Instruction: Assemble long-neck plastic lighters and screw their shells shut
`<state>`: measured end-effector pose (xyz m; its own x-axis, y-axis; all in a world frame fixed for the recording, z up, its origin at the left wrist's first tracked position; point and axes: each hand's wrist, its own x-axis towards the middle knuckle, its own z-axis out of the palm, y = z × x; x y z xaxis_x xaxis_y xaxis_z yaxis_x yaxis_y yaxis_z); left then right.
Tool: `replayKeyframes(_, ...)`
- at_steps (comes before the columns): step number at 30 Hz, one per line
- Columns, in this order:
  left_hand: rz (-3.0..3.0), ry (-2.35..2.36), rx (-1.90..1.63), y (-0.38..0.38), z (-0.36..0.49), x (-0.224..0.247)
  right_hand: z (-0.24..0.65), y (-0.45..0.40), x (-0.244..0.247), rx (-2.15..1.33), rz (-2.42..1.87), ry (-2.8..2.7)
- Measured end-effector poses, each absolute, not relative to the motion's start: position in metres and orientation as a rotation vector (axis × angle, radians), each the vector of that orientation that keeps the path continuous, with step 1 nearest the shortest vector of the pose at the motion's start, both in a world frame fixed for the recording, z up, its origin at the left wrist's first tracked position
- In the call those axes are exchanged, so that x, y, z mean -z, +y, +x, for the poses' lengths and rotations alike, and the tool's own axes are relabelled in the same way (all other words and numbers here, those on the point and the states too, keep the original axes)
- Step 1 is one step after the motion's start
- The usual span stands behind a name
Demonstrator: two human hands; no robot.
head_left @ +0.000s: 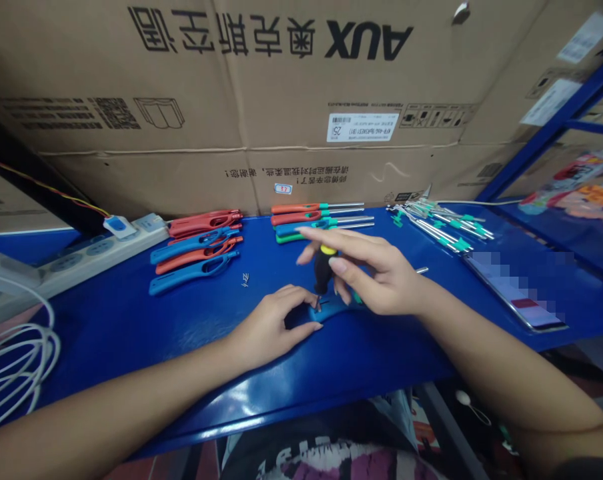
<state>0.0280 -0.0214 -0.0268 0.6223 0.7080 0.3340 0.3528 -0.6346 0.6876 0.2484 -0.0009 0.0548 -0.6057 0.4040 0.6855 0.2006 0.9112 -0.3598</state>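
My right hand (376,267) is closed around a short screwdriver (323,270) with a black and yellow handle, held upright with its tip down. Under the tip lies a blue long-nosed lighter (331,309), flat on the blue table, partly covered by my hands. Thumb and fingers of my left hand (279,325) grip the lighter's handle end. A thin dark shaft shows near the left fingertips; where exactly its tip meets the lighter is hard to make out. Left of the hands is a small pile of screws (245,279).
Red and blue lighter handles (196,270) lie at left, lighters with metal tubes (321,217) at centre back. Loose metal tubes with green parts (446,227) and a phone (516,293) are at right. A power strip (86,260) runs along the left; cardboard (281,87) stands behind.
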Motion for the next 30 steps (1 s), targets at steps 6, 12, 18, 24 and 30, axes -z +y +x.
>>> replayKeyframes(6,2.283,0.820,-0.826,-0.0216,0.0279,0.0282,0.2498,-0.0018,-0.0549,-0.074,-0.452,-2.220)
replayKeyframes(12,2.277,0.835,-0.803,-0.0216,0.0286,0.0275,0.2491,-0.0035,-0.0563,-0.315,-0.400,-2.212)
replayKeyframes(18,2.257,0.844,-0.789,-0.0215,0.0286,0.0278,0.2495,-0.0029,-0.0569,-0.232,-0.444,-2.270)
replayKeyframes(24,2.261,0.877,-0.761,-0.0229,0.0295,0.0264,0.2465,-0.0032,-0.0585,-0.425,-0.385,-2.197)
replayKeyframes(30,2.264,0.880,-0.784,-0.0232,0.0300,0.0262,0.2419,-0.0031,-0.0502,-0.188,-0.454,-2.189)
